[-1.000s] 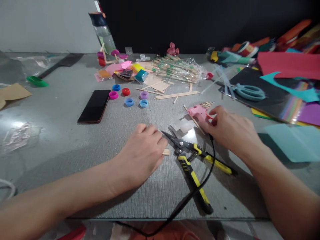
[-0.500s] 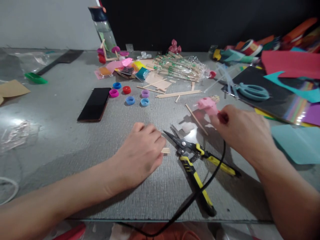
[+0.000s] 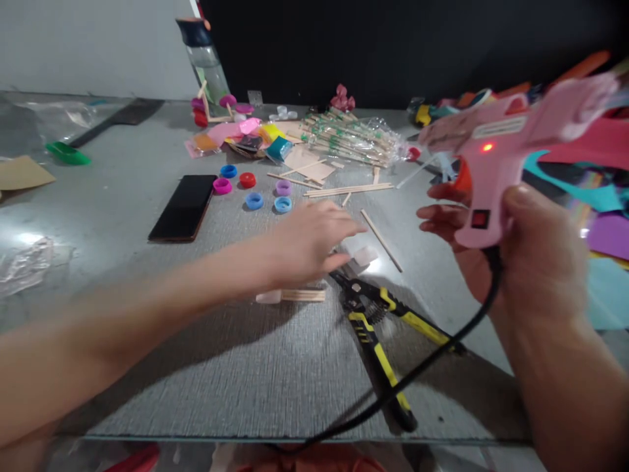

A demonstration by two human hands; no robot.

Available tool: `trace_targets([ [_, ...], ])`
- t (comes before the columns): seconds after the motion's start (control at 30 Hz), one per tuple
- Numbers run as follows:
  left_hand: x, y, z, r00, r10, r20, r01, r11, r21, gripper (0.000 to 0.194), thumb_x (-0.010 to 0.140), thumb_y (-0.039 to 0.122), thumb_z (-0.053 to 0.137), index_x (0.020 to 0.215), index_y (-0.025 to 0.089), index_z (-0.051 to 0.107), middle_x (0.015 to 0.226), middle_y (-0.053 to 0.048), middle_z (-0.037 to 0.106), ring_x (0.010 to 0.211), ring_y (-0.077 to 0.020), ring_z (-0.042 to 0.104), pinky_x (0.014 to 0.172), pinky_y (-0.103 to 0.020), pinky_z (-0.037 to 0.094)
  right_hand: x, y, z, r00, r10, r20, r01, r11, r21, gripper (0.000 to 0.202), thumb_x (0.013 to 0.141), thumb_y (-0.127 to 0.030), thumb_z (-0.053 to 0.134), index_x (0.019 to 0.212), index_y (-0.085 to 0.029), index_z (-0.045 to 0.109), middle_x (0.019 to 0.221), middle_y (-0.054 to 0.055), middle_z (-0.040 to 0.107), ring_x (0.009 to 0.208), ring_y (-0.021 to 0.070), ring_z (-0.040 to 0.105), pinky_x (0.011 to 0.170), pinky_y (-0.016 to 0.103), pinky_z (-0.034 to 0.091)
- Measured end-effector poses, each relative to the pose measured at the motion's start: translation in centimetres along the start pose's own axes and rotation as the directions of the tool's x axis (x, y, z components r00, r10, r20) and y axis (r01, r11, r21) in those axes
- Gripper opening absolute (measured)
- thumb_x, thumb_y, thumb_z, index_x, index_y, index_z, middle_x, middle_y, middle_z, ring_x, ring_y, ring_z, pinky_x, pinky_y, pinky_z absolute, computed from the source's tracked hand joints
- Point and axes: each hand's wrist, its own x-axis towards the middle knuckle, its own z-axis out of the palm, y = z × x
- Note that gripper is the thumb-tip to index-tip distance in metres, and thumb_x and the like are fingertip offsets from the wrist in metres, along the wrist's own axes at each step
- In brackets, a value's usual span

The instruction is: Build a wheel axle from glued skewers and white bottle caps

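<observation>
A: What has changed? The nearest things first.

B: The pink glue gun [image 3: 496, 151] has been lifted off the table [image 3: 147, 367] and is now gripped by the right hand [image 3: 521, 262], fingers closed round its handle, its red lamp lit; its black cord [image 3: 417, 373] trails toward 6 o'clock. The left hand [image 3: 314, 242] has been raised off the wooden stick piece [image 3: 302, 295] and is stretched flat and open toward 12 o'clock, nothing held.

A: What lies around?

B: Yellow-handled cutters [image 3: 378, 321] are crossed by the cord. Farther off, a loose stick [image 3: 382, 231], coloured bottle caps [image 3: 254, 200] and a phone [image 3: 184, 207] are seen, with a water bottle [image 3: 204, 59] at 11 o'clock.
</observation>
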Motion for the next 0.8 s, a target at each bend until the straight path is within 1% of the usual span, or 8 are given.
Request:
trace_targets([
  [0.13, 3.6, -0.3, 0.9, 0.99, 0.056, 0.132, -0.048, 0.997, -0.064, 0.04, 0.092, 0.029, 0.066, 0.131, 0.018, 0.063, 0.131, -0.009, 0.067, 0.125, -0.0279, 0.054, 0.101, -0.041, 0.036, -0.1, -0.6, 0.0, 0.994, -0.001, 0.106, -0.016, 0.986, 0.163, 0.035, 0.096, -0.016, 0.038, 0.097, -0.018, 0.073, 0.091, 0.008, 0.072, 0.078, 0.0213, 0.072, 0.072, 0.038, 0.058],
  [0.23, 4.3, -0.3, 1.4, 0.989, 0.054, 0.134, -0.045, 0.997, -0.069, 0.028, 0.09, 0.026, 0.068, 0.116, 0.018, 0.069, 0.118, -0.007, 0.072, 0.117, -0.0274, 0.057, 0.097, -0.041, 0.037, -0.4, -1.0, 0.1, 0.991, 0.009, 0.132, -0.032, 0.984, 0.173, 0.024, 0.096, -0.021, 0.046, 0.094, -0.023, 0.07, 0.092, 0.006, 0.071, 0.088, 0.022, 0.072, 0.074, 0.036, 0.057],
  [0.33, 3.6, -0.6, 1.5, 0.997, 0.032, 0.063, -0.024, 0.991, -0.133, 0.017, 0.09, 0.024, 0.066, 0.106, 0.017, 0.069, 0.105, -0.005, 0.073, 0.102, -0.0225, 0.063, 0.089, -0.034, 0.041, -0.8, -1.1, 0.2, 0.994, 0.031, 0.101, -0.043, 0.992, 0.12, 0.01, 0.092, -0.03, 0.06, 0.088, -0.025, 0.067, 0.092, 0.004, 0.07, 0.084, 0.0214, 0.07, 0.073, 0.035, 0.056],
  [0.4, 2.9, -0.9, 1.6, 0.999, 0.034, 0.023, -0.03, 0.988, -0.153, 0.018, 0.09, 0.025, 0.066, 0.106, 0.017, 0.067, 0.105, -0.006, 0.071, 0.097, -0.0205, 0.064, 0.085, -0.031, 0.043, -1.1, -1.0, 0.2, 0.994, 0.011, 0.111, -0.022, 0.995, 0.095, 0.008, 0.089, -0.033, 0.066, 0.089, -0.025, 0.068, 0.095, 0.005, 0.07, 0.078, 0.0198, 0.068, 0.071, 0.035, 0.056],
  [0.5, 2.3, -1.3, 2.1, 0.999, 0.032, 0.012, -0.031, 0.998, -0.062, 0.022, 0.09, 0.03, 0.067, 0.107, 0.016, 0.068, 0.11, -0.008, 0.07, 0.103, -0.023, 0.063, 0.091, -0.035, 0.043, -1.3, -0.8, 0.2, 0.987, 0.012, 0.16, -0.029, 0.994, 0.106, 0.013, 0.09, -0.032, 0.064, 0.097, -0.024, 0.072, 0.099, 0.006, 0.07, 0.075, 0.018, 0.066, 0.074, 0.033, 0.056],
  [0.6, 2.2, -1.3, 2.5, 1.0, 0.008, 0.006, -0.008, 1.0, -0.014, 0.017, 0.09, 0.026, 0.066, 0.103, 0.016, 0.069, 0.109, -0.008, 0.07, 0.106, -0.0249, 0.061, 0.093, -0.039, 0.041, -1.4, -0.8, 0.2, 0.978, 0.052, 0.202, -0.081, 0.987, 0.139, 0.019, 0.094, -0.029, 0.058, 0.1, -0.023, 0.075, 0.097, 0.007, 0.07, 0.077, 0.0186, 0.065, 0.077, 0.033, 0.056],
  [0.7, 1.8, -1.0, 2.2, 0.99, -0.035, -0.135, 0.011, 0.985, -0.172, 0.015, 0.088, 0.024, 0.067, 0.101, 0.016, 0.066, 0.103, -0.006, 0.07, 0.101, -0.0217, 0.062, 0.09, -0.036, 0.043, -1.3, -1.1, 0.2, 0.963, 0.107, 0.249, -0.157, 0.969, 0.192, 0.029, 0.096, -0.027, 0.047, 0.104, -0.024, 0.075, 0.096, 0.007, 0.071, 0.08, 0.0208, 0.066, 0.078, 0.036, 0.056],
  [0.8, -0.3, -0.8, 1.4, 0.949, -0.148, -0.279, 0.04, 0.933, -0.359, 0.014, 0.088, 0.027, 0.068, 0.097, 0.017, 0.064, 0.096, -0.001, 0.07, 0.086, -0.016, 0.062, 0.078, -0.03, 0.045, -1.6, -1.6, 0.4, 0.954, 0.138, 0.268, -0.2, 0.954, 0.222, 0.034, 0.097, -0.029, 0.043, 0.104, -0.024, 0.076, 0.091, 0.008, 0.071, 0.076, 0.0215, 0.064, 0.068, 0.036, 0.056],
])
